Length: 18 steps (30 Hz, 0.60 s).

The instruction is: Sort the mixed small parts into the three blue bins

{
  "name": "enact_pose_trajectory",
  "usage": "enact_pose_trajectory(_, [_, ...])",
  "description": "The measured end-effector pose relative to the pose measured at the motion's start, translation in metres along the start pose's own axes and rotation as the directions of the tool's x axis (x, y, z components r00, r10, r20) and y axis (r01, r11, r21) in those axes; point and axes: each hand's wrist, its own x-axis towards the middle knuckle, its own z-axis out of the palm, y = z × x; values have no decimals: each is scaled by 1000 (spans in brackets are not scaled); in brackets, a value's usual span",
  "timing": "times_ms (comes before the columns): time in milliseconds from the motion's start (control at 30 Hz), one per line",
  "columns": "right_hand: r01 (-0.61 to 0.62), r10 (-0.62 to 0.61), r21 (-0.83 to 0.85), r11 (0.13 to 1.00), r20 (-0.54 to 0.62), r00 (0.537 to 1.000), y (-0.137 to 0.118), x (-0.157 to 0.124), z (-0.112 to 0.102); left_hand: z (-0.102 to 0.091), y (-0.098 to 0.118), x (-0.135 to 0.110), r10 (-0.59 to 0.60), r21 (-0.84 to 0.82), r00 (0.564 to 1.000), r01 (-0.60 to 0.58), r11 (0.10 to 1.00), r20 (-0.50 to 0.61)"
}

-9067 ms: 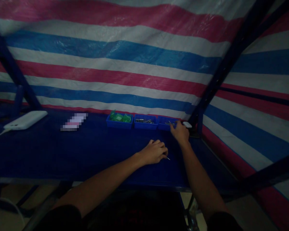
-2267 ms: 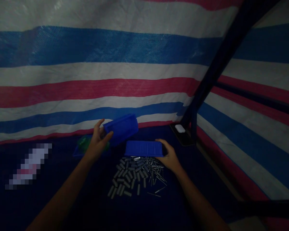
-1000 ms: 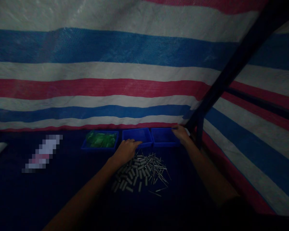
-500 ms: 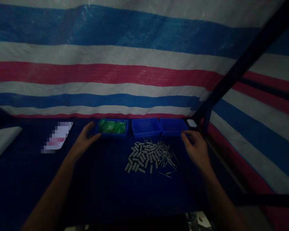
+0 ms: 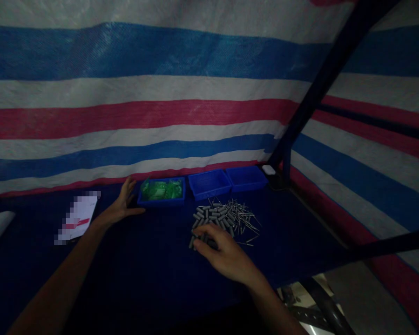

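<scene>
I've got white, blue and pinkish-red stripes right across the sheet (image 5: 160,114), a dark navy desk (image 5: 143,270), brighter blue trays (image 5: 209,184), green wrap (image 5: 162,190), grey cylinders (image 5: 214,214), silvery pins (image 5: 242,215), and there, a white oblong (image 5: 77,221) with a red band.

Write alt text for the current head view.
Right hand at a pile of grey cylinders and thin metal pins on a blue table; left hand, spread open, beside a blue bin of green plastic, two more bins alongside.

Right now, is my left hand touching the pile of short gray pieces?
Apart: the head view shows a stretch of blue table between your left hand and the pile.
</scene>
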Motion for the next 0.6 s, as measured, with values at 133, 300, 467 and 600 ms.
enact_pose_trajectory(133, [42, -45, -39, 998, -77, 996, -2, 45, 12, 3, 7, 9, 19, -41, 994, -15, 999, 108])
enact_pose_trajectory(300, [31, -47, -150, 988, -107, 993, -6, 97, 11, 18, 13, -14, 91, 108, 993, -99, 989, 72])
enact_pose_trajectory(467, [84, -81, -163, 983, 26, 996, -15, 102, 19, 31, 34, -59, 302, 292, 940, -247, 924, -161])
enact_pose_trajectory(600, [180, -186, 51, 982, 193, 963, -16, 89, 30, 41, 70, -79, 460, 471, 852, -308, 827, -249])
